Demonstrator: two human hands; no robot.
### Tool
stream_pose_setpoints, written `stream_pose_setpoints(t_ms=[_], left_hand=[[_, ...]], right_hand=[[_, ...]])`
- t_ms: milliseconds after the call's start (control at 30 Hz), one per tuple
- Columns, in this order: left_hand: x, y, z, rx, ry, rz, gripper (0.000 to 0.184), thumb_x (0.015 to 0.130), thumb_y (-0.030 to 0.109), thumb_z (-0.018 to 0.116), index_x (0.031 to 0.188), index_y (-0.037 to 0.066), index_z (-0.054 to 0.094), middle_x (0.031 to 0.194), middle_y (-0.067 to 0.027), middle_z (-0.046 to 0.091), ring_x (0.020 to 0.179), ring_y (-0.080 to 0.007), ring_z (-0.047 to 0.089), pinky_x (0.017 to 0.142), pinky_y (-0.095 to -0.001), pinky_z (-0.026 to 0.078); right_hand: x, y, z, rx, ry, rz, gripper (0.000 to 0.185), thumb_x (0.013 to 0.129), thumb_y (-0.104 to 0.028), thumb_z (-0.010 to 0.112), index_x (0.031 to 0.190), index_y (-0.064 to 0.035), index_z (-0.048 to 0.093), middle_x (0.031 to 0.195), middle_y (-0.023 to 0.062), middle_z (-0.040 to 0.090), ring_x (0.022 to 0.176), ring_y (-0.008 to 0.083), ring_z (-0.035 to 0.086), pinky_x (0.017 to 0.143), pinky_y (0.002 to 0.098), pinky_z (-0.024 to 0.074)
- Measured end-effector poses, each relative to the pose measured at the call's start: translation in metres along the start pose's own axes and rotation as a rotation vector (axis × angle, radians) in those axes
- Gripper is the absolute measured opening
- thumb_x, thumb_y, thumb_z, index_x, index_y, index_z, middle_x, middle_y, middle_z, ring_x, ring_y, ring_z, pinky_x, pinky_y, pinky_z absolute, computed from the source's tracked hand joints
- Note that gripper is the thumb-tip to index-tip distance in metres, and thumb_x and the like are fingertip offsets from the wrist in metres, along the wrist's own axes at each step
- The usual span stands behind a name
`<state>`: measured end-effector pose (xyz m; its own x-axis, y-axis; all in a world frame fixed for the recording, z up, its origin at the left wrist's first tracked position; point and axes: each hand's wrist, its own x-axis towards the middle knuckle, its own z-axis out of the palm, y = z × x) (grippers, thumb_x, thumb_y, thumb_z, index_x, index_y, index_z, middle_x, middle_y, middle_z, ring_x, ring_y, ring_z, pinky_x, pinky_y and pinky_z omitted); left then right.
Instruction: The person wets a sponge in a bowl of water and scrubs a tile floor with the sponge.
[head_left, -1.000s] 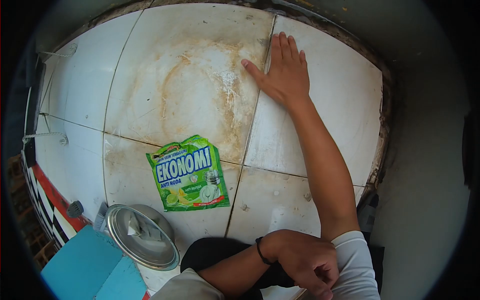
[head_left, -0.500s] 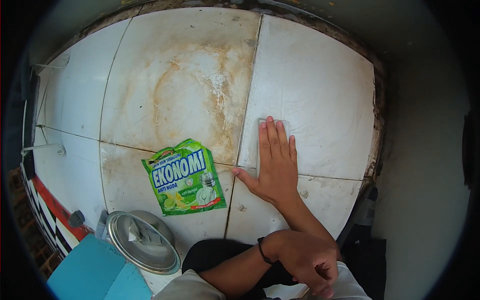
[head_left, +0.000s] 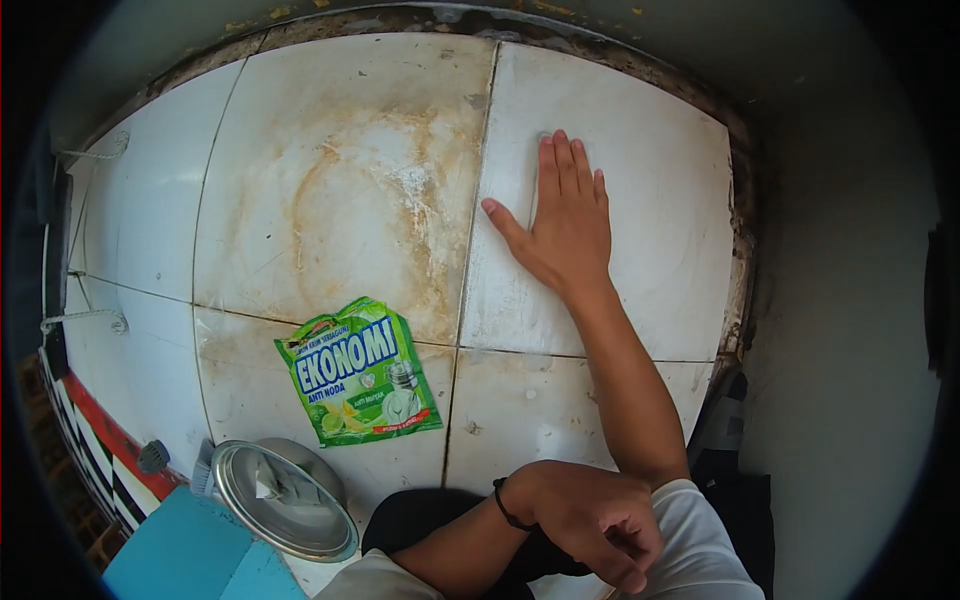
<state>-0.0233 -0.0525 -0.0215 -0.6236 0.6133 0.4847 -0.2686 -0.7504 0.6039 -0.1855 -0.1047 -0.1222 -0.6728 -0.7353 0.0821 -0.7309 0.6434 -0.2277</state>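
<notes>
My right hand (head_left: 573,215) lies flat on the right-hand white tile (head_left: 660,240), fingers stretched forward and thumb out to the side. Under its fingers is a thin, pale, see-through piece (head_left: 545,135), mostly hidden by the hand; its kind is unclear. My left hand (head_left: 590,520), a dark band around its wrist, is curled closed close to my body, beside my right forearm, and I see nothing in it. Left of my arms a green Ekonomi cleaning-cream packet (head_left: 360,375) rests on the tiles.
Brown stains and white residue mark the middle tile (head_left: 375,190). At lower left stand a metal bowl (head_left: 285,500) holding a pale crumpled item, a brush (head_left: 203,468) and a turquoise block (head_left: 180,545). Rope loops (head_left: 95,318) sit at far left. Walls border the back and right.
My right hand has slid forward across the tile, away from my body, with the pale piece beneath it. My left hand stays curled near my lap. The view has shifted slightly.
</notes>
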Motion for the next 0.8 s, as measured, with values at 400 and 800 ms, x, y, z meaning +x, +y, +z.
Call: stream_pose_setpoints(t_ms=[400,800], left_hand=[[0.002,0.004,0.004,0.087,0.034,-0.003,0.043,0.094,0.044,0.069,0.075,0.005,0.068,0.057,0.0008,0.058,0.049,-0.0079,0.049,0.048,-0.0279,0.036],[0.003,0.007,0.004,0.118,0.048,-0.075,0.037,0.093,0.04,0.071,0.079,0.006,0.071,0.06,0.001,0.063,0.052,-0.0092,0.055,0.05,-0.0276,0.04]], right_hand=[[0.053,0.033,0.0,-0.123,-0.034,-0.008,0.102,0.092,-0.075,0.043,0.161,-0.0026,0.022,0.168,0.0137,0.021,0.157,0.0267,0.015,0.126,0.0493,0.0129],[-0.088,0.009,-0.026,0.065,-0.085,0.034,0.097,0.091,-0.056,0.063,0.158,0.0021,0.026,0.164,0.0215,0.027,0.154,0.0383,0.021,0.122,0.0558,0.0174]])
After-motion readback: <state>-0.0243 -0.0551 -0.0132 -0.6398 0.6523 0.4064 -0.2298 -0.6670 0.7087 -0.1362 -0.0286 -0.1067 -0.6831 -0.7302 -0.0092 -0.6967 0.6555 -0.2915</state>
